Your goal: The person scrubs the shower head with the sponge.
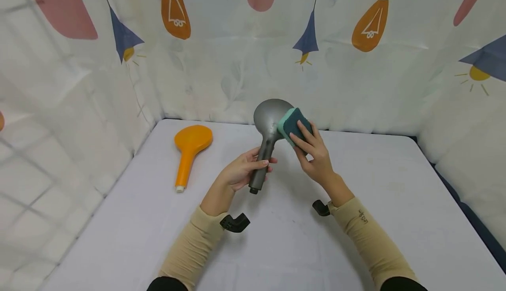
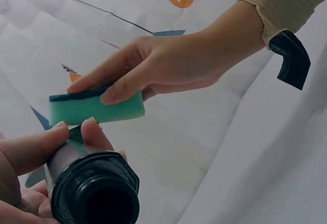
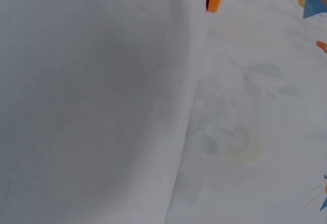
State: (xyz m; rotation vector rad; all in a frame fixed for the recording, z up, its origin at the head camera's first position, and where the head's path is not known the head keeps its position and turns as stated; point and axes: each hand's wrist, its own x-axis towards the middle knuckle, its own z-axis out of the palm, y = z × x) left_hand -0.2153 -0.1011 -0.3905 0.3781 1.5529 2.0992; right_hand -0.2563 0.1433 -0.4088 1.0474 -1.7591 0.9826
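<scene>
My left hand [image 1: 242, 170] grips the handle of a grey shower head [image 1: 270, 117], thumb across the front. The head points up and away, with its smooth rounded back showing and its spray face hidden. In the left wrist view the dark threaded end of the handle [image 2: 102, 198] faces the camera. A sponge [image 1: 295, 127], light green with a dark green scouring layer, is pinched between the thumb and fingers of my right hand [image 1: 317, 159]. Its light green side lies against the shower head where neck meets head.
An orange shower head [image 1: 189, 148] with a pale threaded end lies on the white-covered table [image 1: 130, 220] to the left. Behind the table hangs a patterned curtain [image 1: 241, 53]. Black wrist cameras [image 1: 235, 223] stick out from both sleeves.
</scene>
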